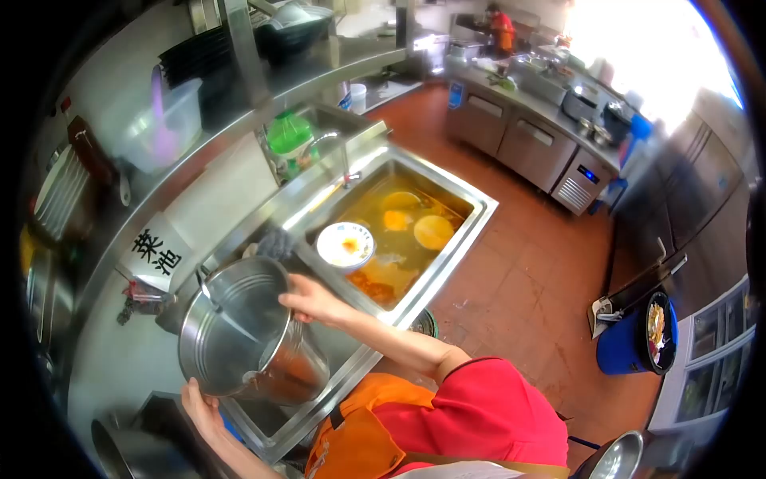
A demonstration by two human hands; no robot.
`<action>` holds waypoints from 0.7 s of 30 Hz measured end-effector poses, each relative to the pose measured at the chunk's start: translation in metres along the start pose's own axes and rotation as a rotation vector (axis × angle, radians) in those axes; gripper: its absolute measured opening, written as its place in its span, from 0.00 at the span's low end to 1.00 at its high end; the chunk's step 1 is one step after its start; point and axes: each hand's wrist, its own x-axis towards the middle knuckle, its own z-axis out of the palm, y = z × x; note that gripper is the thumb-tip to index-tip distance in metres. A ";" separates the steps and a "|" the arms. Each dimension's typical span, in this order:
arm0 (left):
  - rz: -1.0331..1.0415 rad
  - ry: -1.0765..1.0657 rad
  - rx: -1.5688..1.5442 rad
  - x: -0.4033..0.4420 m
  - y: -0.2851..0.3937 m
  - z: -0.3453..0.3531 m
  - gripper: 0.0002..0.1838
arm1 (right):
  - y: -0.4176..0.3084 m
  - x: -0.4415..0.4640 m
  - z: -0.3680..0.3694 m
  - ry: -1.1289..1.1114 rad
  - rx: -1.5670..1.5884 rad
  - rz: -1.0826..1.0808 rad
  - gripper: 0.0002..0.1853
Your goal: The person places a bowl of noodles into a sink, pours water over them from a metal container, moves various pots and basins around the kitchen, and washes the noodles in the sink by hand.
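Kitchen floor (pixel 511 263) of reddish tiles is shown by the head view, with a blue bin (pixel 621 347) set near its right side. At the far end, a co-worker (pixel 502 30) in red is seen by a steel bench (pixel 519 104). Nearer, a steel sink (pixel 448 257) is filled in one basin with cloudy yellowish water (pixel 371 211), where round yellow shapes are partly covered. At that basin's left edge a white bowl (pixel 345 246) is placed, with something orange in it. A tap (pixel 349 176) is fitted at the back edge, and a green jug (pixel 287 134) is kept behind it.

Over the sink's other end a metal bucket (pixel 231 327) is held; whether its base is supported cannot be told. Its rim is pinched by the right hand (pixel 307 299), thumb and fingers closed on the side nearest the bowl. The opposite rim is touched by the left hand (pixel 202 409), whose grip is partly hidden and cannot be told.
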 end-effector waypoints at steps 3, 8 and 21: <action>-0.006 -0.007 0.010 -0.002 0.000 0.002 0.09 | -0.005 -0.004 0.000 0.000 -0.035 -0.008 0.38; -0.004 -0.001 0.008 -0.010 0.005 0.003 0.09 | 0.003 -0.001 0.001 0.012 -0.056 -0.030 0.37; 0.123 0.097 0.173 -0.025 0.044 -0.023 0.11 | 0.039 -0.003 0.029 -0.106 0.134 0.037 0.36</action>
